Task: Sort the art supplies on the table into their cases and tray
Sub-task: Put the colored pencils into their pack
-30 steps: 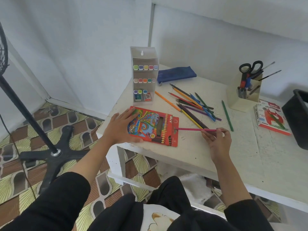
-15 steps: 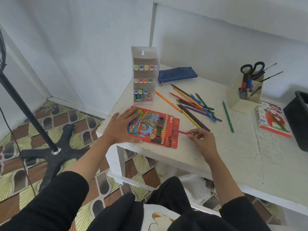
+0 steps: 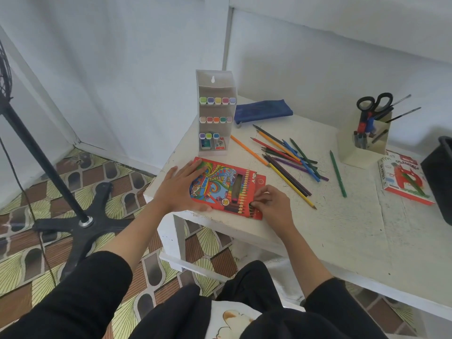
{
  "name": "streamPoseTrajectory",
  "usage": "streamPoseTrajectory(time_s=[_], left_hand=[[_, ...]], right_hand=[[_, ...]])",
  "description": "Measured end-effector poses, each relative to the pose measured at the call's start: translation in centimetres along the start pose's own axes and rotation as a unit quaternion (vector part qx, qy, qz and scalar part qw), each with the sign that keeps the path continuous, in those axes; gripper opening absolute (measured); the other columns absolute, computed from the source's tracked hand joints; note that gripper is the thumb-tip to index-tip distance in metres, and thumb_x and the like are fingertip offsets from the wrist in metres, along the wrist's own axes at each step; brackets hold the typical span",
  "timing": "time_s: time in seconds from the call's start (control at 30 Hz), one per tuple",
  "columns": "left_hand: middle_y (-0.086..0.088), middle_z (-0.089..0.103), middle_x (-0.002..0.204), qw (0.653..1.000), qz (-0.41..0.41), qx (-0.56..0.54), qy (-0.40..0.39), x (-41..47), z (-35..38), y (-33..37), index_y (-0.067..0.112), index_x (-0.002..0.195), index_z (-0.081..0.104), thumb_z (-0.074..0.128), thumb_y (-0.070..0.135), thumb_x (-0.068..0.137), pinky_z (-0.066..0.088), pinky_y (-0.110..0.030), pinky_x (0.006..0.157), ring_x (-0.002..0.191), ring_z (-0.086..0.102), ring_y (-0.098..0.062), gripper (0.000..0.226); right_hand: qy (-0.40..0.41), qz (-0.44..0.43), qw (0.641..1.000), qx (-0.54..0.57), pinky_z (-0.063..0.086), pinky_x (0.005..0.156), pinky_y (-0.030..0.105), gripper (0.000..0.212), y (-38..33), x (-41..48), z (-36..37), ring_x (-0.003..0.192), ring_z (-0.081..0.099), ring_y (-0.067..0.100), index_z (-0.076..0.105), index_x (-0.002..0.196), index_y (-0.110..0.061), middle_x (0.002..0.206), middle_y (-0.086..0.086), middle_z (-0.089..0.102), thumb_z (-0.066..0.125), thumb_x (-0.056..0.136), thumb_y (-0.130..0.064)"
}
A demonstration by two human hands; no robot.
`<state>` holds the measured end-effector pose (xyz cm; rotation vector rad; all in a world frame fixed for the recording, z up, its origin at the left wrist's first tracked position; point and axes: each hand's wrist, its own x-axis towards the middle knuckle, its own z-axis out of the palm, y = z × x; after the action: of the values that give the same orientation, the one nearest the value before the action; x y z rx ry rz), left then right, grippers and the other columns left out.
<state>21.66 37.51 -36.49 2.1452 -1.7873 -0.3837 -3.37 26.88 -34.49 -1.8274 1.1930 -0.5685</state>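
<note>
A red coloured-pencil box (image 3: 221, 183) lies near the front left corner of the white table (image 3: 342, 228). My left hand (image 3: 178, 192) presses flat on the box's left half. At the box's open right end, my right hand (image 3: 271, 204) pinches the back end of a pink pencil with curled fingers. Nearly all of that pencil is inside the box, and its pink tip (image 3: 234, 199) shows through the window. Several loose coloured pencils (image 3: 288, 157) lie behind the box. An orange pencil (image 3: 247, 149) and a green pencil (image 3: 338, 173) lie apart from them.
A white marker rack (image 3: 215, 113) stands behind the box, with a blue pouch (image 3: 263, 110) to its right. A cream holder (image 3: 364, 140) with scissors and brushes, an oil pastels box (image 3: 403, 177) and a black bin (image 3: 440, 172) are at the right. A fan stand (image 3: 80, 216) is on the floor at left.
My right hand slid left with the pink pencil, feeding it into the box until only its end stays at the opening. My left hand stayed pressed on the box.
</note>
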Motion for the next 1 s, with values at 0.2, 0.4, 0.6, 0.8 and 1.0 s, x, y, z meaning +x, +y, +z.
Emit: streamPoseTrajectory(time_s=[0.2, 0.4, 0.6, 0.8, 1.0], left_hand=[[0.009, 0.007, 0.160, 1.000, -0.002, 0.001, 0.001, 0.0, 0.0, 0.0, 0.032, 0.150, 0.017, 0.022, 0.104, 0.042, -0.004, -0.044, 0.117, 0.147, 0.005, -0.014, 0.130], [0.010, 0.006, 0.160, 1.000, 0.001, 0.009, -0.001, 0.0, -0.1, 0.0, 0.033, 0.150, 0.015, 0.021, 0.103, 0.044, -0.004, -0.044, 0.117, 0.147, 0.005, -0.014, 0.128], [0.010, 0.006, 0.160, 1.000, 0.004, 0.015, 0.002, 0.0, -0.1, -0.1, 0.033, 0.150, 0.016, 0.022, 0.103, 0.044, -0.002, -0.044, 0.117, 0.147, 0.007, -0.014, 0.127], [0.009, 0.007, 0.160, 1.000, 0.002, 0.005, 0.004, 0.0, 0.0, -0.3, 0.033, 0.150, 0.018, 0.025, 0.102, 0.047, -0.001, -0.046, 0.117, 0.147, 0.009, -0.015, 0.125], [0.010, 0.006, 0.160, 1.000, 0.007, 0.010, 0.009, 0.0, 0.2, -0.5, 0.033, 0.150, 0.019, 0.027, 0.101, 0.048, -0.002, -0.044, 0.116, 0.147, 0.008, -0.014, 0.123]], right_hand=[[-0.023, -0.028, 0.999, 0.000, 0.042, 0.065, 0.001, 0.011, 0.3, 0.4, -1.5, 0.077, 0.059, -0.015, 0.064, 0.086, -0.019, 0.084, -0.016, 0.066, 0.066, 0.085, -0.008], [0.037, -0.050, 0.998, -0.021, 0.049, 0.070, 0.016, 0.006, -0.3, 3.8, -3.3, 0.076, 0.064, 0.002, 0.065, 0.093, -0.014, 0.085, -0.003, 0.070, 0.062, 0.088, -0.011], [0.029, -0.066, 0.985, -0.155, 0.044, 0.078, 0.017, 0.017, -1.6, 9.2, -3.3, 0.086, 0.058, 0.010, 0.067, 0.105, -0.010, 0.101, 0.004, 0.068, 0.060, 0.090, -0.009], [0.061, -0.078, 0.942, -0.321, 0.048, 0.087, 0.043, 0.019, -2.6, 11.4, -0.8, 0.101, 0.058, 0.021, 0.066, 0.106, -0.015, 0.107, 0.004, 0.065, 0.059, 0.088, -0.019], [0.073, -0.042, 0.934, -0.346, 0.047, 0.087, 0.048, 0.014, -2.3, 11.2, -0.4, 0.098, 0.058, 0.024, 0.068, 0.097, -0.014, 0.100, 0.005, 0.065, 0.061, 0.088, -0.021]])
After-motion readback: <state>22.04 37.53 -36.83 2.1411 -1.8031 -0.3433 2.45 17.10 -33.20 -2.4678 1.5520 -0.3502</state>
